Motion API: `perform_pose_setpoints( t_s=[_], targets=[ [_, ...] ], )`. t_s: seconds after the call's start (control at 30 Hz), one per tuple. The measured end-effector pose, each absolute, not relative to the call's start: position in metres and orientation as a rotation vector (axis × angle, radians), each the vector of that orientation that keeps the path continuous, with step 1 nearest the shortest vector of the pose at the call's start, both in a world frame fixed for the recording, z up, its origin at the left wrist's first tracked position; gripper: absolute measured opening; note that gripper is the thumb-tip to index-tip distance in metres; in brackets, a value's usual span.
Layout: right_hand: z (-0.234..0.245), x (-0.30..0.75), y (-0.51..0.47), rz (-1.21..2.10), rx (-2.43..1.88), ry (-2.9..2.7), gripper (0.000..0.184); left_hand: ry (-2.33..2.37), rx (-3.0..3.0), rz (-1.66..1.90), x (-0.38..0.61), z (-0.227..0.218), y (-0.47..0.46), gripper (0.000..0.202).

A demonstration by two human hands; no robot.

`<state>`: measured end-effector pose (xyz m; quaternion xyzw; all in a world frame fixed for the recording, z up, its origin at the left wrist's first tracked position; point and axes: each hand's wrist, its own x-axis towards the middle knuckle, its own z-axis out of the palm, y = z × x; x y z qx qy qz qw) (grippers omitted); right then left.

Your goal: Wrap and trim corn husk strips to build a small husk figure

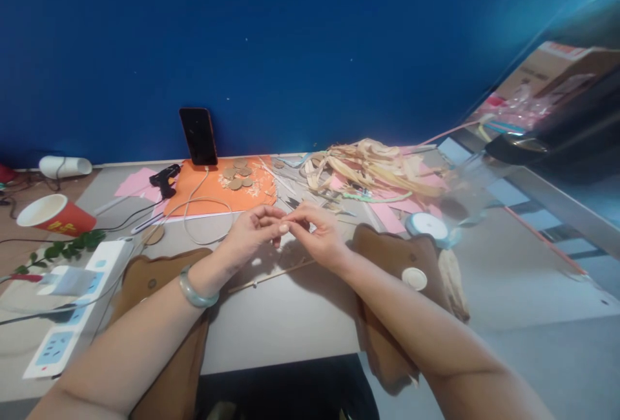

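Both hands meet over the middle of the table, fingertips touching. My left hand (pixel 254 232) is closed in a pinch, a jade-coloured bangle (pixel 197 289) on its wrist. Against it, my right hand (pixel 316 234) pinches too. Whatever lies between the fingertips is too small or too hidden to name. Below the hands a thin stick (pixel 274 274) lies slantwise on the table. Under the left forearm is a brown cushion (pixel 138 278); a second brown cushion (pixel 387 316), with a white round disc (pixel 414 278) on it, lies beneath the right forearm.
Behind the hands are an orange sheet (pixel 203 194) with wooden discs, a leaning phone (pixel 198 136), a black glue gun (pixel 166 179) and a heap of dried husk strips (pixel 368 165). A power strip (pixel 82 310) and red paper cup (pixel 55 215) stand left. A ribbon roll (pixel 429 229) lies right.
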<state>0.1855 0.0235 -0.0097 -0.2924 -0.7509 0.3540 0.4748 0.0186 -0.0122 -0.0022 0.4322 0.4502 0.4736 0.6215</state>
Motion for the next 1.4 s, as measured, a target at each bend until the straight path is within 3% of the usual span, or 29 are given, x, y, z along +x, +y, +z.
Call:
perform_pose_setpoints(
  t_s=[0.33,0.6,0.77,0.97,1.27,1.4],
  targets=[
    [-0.011,0.188,0.032,1.293,-0.783,-1.513,0.022,1.112,1.054,0.921,0.013,-0.004,-0.009,0.034],
    [-0.013,0.18,0.032,1.551,-0.905,-1.451,0.035,1.119,1.047,1.064,0.021,-0.004,-0.007,0.033],
    [-0.019,0.179,0.034,1.426,-0.818,-1.512,0.028,1.079,1.094,1.029,0.022,-0.004,-0.008,0.039],
    [-0.018,0.183,0.037,1.056,-0.772,-1.679,0.019,1.144,1.099,0.972,0.015,-0.009,-0.004,0.038],
    [-0.022,0.185,0.042,1.081,-0.869,-1.651,0.024,1.061,0.802,0.978,0.01,-0.002,-0.002,0.031],
    [-0.022,0.187,0.038,0.631,-0.741,-1.926,0.016,0.972,0.728,1.028,0.011,0.004,-0.002,0.026]
  ],
)
